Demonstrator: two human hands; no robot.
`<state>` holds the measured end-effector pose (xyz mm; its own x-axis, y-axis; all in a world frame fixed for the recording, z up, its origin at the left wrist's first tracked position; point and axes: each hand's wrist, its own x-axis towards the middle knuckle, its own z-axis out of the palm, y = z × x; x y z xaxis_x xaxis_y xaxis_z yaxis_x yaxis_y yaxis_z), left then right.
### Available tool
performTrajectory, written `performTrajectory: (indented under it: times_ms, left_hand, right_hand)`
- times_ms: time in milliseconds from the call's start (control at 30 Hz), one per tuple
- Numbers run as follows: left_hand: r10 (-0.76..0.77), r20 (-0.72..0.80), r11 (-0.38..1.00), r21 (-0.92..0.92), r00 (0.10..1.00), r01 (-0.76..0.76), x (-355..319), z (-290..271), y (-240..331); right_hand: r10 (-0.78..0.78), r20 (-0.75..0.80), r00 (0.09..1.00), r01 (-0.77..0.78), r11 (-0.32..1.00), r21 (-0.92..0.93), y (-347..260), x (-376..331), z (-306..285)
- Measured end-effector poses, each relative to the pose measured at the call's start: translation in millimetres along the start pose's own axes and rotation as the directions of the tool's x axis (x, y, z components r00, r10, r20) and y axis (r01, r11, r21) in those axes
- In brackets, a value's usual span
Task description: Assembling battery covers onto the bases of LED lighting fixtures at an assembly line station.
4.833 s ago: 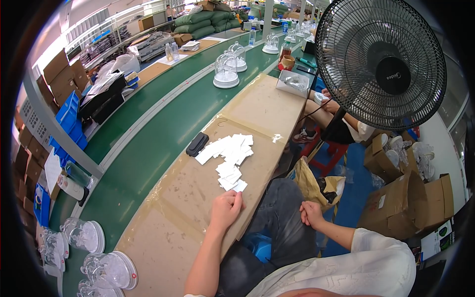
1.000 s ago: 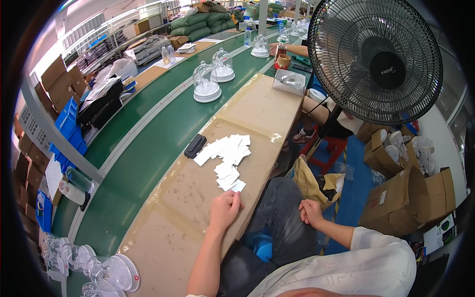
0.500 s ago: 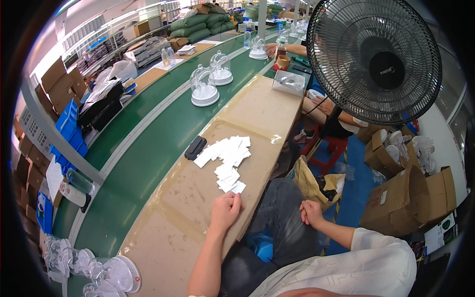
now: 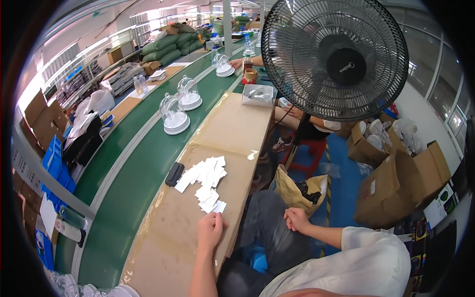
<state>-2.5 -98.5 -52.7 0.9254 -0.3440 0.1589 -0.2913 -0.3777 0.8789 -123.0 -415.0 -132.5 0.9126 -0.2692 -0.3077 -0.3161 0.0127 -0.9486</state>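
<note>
As the domed items ride nearer, left hand stays beside white cards

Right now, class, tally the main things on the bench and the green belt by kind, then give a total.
Glass domes on the belt: 3 clear ones
Black case: 1
Heaps of white slips: 1
Grey tray: 1
Left hand on the bench: 1
Total: 7
</note>
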Motion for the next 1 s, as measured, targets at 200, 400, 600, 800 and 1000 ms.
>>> performTrajectory:
  times_ms: [200, 400, 600, 800, 1000]
  left_hand:
    - [-0.009, -0.004, 1.000, 0.002, 1.000, 0.009, -2.6, 0.5, 4.2]
    - [0.029, -0.047, 0.998, 0.049, 0.998, -0.026, -5.3, -1.4, 2.3]
    - [0.031, -0.028, 0.997, 0.067, 0.999, -0.029, 2.3, 1.9, -2.5]
    - [0.018, -0.035, 1.000, 0.022, 0.999, -0.018, 2.5, -2.2, -8.1]
    - [0.032, -0.086, 0.998, 0.064, 0.996, -0.027, 1.5, 0.2, -2.9]
  right_hand:
    - [-0.019, -0.004, 1.000, 0.019, 1.000, -0.006, -1.8, -5.2, 0.6]
    - [-0.016, -0.014, 1.000, 0.016, 1.000, 0.000, -1.5, -0.4, 5.3]
    - [-0.076, -0.033, 0.997, 0.078, 0.994, 0.071, -22.2, -5.9, 32.8]
    - [-0.633, 0.251, 0.732, 0.680, 0.703, -0.209, -110.0, 43.3, 104.3]
    - [-0.840, 0.259, 0.477, 0.868, 0.404, -0.287, -167.7, 149.2, 186.1]
